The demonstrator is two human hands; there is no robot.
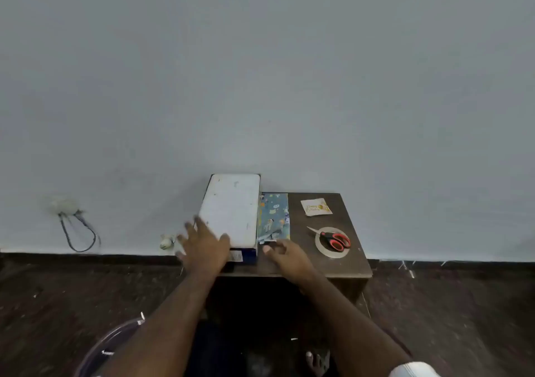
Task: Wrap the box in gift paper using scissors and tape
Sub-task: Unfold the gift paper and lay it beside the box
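Box [230, 210] lay on bench [347, 263], long axis running away from person; paper [273, 217] just right of box. Left hand [204, 246] spread at box's near-left corner, nearer. Right hand [285, 256] loosely curled, empty, near paper's edge.

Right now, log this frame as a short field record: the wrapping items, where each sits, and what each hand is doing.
box: white box on the left of the small table, unwrapped
gift paper: folded gift paper lying right beside the box
scissors: red-handled scissors resting on the tape roll
card: small card at the far right
left hand: left hand open, fingers spread at the box's near left corner
right hand: right hand open, by the paper's near edge
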